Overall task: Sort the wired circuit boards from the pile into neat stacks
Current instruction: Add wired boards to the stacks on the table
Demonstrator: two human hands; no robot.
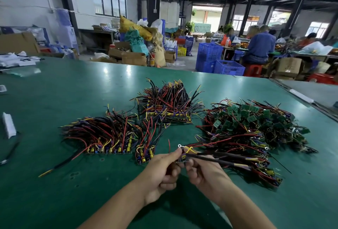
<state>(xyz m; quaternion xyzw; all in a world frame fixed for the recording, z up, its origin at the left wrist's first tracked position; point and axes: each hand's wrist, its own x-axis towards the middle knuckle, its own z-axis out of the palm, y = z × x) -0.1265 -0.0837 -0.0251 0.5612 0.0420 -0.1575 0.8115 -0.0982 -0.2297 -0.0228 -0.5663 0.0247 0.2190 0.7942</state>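
Pinching one wired circuit board [182, 159] between them, the two hands meet just above the green table [73, 91]. The left hand [162, 171] has its fingers curled, with thumb and forefinger tips closed on the board's left end. The right hand [203, 173] curls around the other end, where black sleeved leads [219, 161] run out to its right, though exactly which fingers bear on the board is hard to make out. A ring terminal [179, 145] on a yellow wire stands up just above the left fingertips. Beyond and to the right of the right hand sprawls the unsorted pile [256, 129], green boards tangled in red and black wire, and the held leads reach over its near edge. Just left of the left hand sits a small stack [144, 153]. Farther left lies a long row [108, 137], and well beyond both hands a third stack [168, 107].
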